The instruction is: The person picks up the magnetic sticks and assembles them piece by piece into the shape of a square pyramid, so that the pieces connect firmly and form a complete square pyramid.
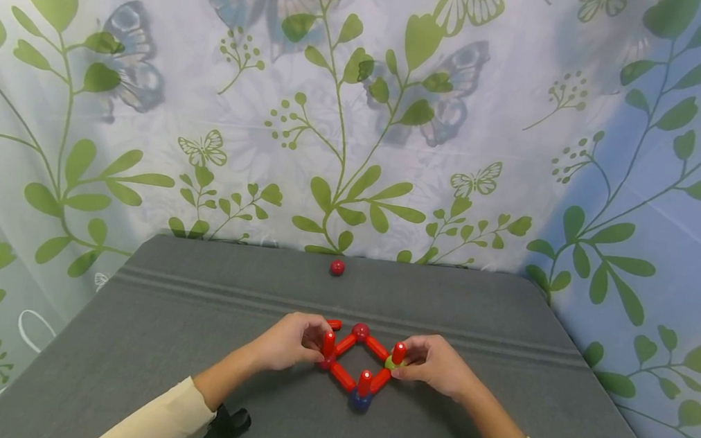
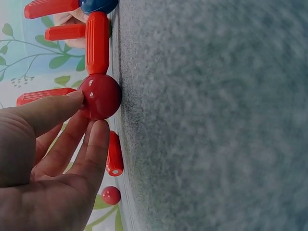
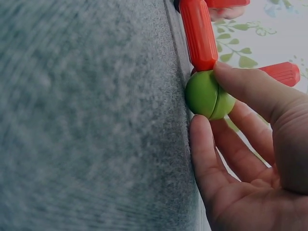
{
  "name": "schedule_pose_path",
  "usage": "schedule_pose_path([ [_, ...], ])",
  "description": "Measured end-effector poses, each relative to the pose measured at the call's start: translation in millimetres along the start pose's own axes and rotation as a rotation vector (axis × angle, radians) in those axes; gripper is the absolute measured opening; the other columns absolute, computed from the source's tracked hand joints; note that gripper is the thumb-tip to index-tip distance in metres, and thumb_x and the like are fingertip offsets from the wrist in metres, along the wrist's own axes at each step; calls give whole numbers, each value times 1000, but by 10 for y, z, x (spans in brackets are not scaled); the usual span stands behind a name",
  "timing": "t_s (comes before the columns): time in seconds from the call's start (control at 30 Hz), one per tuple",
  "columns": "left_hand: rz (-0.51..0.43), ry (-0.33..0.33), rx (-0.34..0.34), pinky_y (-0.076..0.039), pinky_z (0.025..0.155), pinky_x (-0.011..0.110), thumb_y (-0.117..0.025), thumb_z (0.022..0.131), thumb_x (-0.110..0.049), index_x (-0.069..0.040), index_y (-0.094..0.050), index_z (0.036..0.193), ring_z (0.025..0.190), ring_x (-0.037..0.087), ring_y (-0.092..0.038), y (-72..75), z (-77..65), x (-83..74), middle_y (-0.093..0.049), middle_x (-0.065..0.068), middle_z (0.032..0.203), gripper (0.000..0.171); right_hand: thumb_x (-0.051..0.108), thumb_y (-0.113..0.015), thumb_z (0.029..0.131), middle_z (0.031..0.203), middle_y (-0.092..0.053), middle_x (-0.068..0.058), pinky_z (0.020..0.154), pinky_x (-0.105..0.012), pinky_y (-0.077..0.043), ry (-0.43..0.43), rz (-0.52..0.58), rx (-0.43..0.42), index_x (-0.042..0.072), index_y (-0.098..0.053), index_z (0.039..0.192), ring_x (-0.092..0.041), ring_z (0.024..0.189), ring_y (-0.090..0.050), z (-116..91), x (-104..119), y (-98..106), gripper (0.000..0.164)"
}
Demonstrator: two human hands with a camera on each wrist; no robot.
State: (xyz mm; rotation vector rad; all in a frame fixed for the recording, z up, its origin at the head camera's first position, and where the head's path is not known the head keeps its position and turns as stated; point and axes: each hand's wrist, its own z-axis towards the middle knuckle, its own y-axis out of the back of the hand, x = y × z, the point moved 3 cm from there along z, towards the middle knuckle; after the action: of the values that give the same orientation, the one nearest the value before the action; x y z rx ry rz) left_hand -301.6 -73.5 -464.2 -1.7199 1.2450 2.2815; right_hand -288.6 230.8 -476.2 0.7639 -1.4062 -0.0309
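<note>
pinching red ball (image 2: 102, 98) in left grip (image 1: 291, 342), green ball (image 3: 204, 96) in right grip (image 1: 437, 367), diagonally beyond blue ball (image 1: 361, 403), probably steadying frame (image 1: 343, 377).

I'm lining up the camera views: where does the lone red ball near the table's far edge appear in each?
Head: the red ball sits near the far edge, close to mid-picture.
Left wrist: low, left of centre, below the loose red stick.
Right wrist: not visible.
Shared landmark: the grey table.
</note>
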Motion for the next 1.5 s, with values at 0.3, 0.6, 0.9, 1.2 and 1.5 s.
schedule_pose_path([
  [0.3,25,24,60,-58,82,23,-81,86,-4,-11,-71,108,96,15,-71,-16,13,4,-74,1,100,25,16,-86,82,98,-74,-13,66,-29,-56,-28,-16,-35,3,-72,109,-21,87,-69,21,-34,-3,33],
  [0.6,65,35,77,-53,73,24,-84,83,-8,-14,-69,96,80,11,-65,-103,-19,-69,-70,-2,87,21,4,-73,88,89,-64,-8,69,-31,-60,-121,105,-56,-5,-63,108,-19,81,-67,-131,41,-65,24],
  [0.9,66,108,23,-52,68,22,-87,80,-8,-16,-67,93,74,8,-61,-307,-96,-213,-67,-3,84,26,12,-84,84,103,-69,-10,76,-32,-60,-133,179,144,2,-66,116,-22,89,-70,-253,135,-137,38],
  [1.2,-13,111,62,-53,69,22,-81,82,-1,-12,-70,102,75,6,-65,-436,-191,-336,-68,-4,84,25,15,-88,79,95,-69,-5,66,-32,-57,-118,32,32,6,-68,107,-20,80,-64,-194,144,-124,35],
  [1.5,-52,75,157,-56,74,19,-78,88,-5,-10,-74,106,79,6,-68,-406,-207,-359,-72,-2,91,19,18,-90,79,95,-75,-5,63,-31,-54,-110,-22,-18,7,-72,105,-18,79,-67,-165,84,-61,34],
])
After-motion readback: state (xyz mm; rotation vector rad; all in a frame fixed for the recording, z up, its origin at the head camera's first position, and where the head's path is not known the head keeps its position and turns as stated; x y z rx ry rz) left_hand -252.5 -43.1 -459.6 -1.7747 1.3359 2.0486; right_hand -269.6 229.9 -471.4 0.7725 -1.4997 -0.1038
